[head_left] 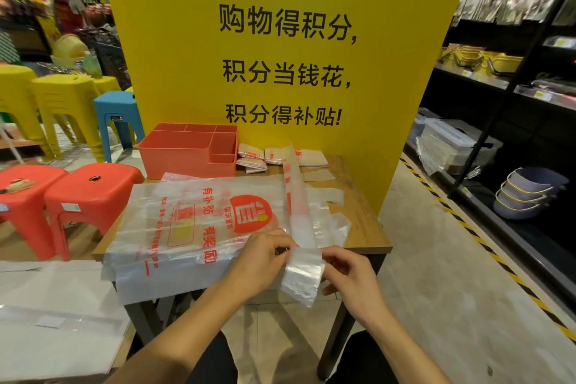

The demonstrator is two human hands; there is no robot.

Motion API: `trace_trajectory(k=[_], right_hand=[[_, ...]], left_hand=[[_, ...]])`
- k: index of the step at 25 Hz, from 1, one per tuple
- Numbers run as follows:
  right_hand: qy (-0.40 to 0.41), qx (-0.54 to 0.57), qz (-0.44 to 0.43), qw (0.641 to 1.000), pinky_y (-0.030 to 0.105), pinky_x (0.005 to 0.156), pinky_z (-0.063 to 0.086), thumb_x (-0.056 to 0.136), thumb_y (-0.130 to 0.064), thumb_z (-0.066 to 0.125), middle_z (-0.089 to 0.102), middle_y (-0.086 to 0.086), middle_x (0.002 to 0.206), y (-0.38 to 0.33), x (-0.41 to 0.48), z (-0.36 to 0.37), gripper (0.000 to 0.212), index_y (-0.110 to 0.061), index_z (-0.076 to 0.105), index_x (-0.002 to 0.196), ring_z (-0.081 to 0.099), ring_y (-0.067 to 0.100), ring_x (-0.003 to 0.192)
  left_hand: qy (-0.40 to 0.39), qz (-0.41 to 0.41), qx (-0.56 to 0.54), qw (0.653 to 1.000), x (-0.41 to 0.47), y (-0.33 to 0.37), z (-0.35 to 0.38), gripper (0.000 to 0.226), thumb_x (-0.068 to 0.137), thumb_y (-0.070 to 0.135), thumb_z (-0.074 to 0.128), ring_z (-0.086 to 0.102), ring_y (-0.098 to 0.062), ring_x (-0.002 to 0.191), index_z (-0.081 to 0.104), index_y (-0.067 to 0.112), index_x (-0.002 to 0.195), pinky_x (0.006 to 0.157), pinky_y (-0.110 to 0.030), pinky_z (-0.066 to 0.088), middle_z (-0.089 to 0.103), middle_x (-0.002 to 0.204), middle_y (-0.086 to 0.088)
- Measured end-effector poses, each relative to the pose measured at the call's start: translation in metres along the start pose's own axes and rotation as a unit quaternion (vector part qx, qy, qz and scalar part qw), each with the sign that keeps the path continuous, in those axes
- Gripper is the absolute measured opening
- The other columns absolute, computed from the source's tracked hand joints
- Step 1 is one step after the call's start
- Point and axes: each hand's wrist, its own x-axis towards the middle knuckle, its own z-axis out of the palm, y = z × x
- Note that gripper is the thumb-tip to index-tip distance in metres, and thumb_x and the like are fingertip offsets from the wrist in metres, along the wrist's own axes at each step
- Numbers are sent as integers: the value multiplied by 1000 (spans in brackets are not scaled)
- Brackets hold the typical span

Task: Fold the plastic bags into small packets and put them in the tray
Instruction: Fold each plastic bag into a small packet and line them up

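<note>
Left hand [261, 259]: fingers curled, pinching the near end of the strip from its left side.
Right hand [352, 277]: fingertips pinching the same end from the right. Both hands grasp it just off the table's front edge.
Strip [300, 218]: one translucent plastic bag with red print, folded lengthwise into a long narrow band. It runs from the hands away across the table toward the packets. Its near end is turned over and hangs below the fingers.
Bag stack [187, 227]: flat printed bags, unfolded, lying on the wooden table [364, 227] left of the strip and overhanging the front edge. The count cannot be told.
Packets [252, 156]: several small folded squares at the back of the table, just right of the tray and against the yellow sign board [280, 72]. None is in the tray.
Tray [174, 162]: coral plastic organiser with several compartments, at the back left of the table. No packet shows in the visible parts; the compartment floors are partly hidden.
Loose sheets [56, 305]: more clear plastic on a separate surface at lower left, well apart from the hands.
Progress, judged: early to middle. A few bags are folded and one is half done.
Remaining, judged: fold the strip end over end into a packet, work through the stack, then move every packet into the tray.
</note>
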Motion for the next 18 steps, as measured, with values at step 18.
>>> trace_trajectory(k=[18], right_hand=[[24, 91, 132, 987, 49, 71, 65, 98, -33, 70, 70, 2, 79, -11, 6, 15, 31, -13, 74, 75, 76, 30, 89]], left_hand=[[56, -197, -148, 967, -19, 33, 15, 21, 98, 37, 69, 73, -15, 69, 79, 23, 86, 70, -39, 65, 74, 74, -1]])
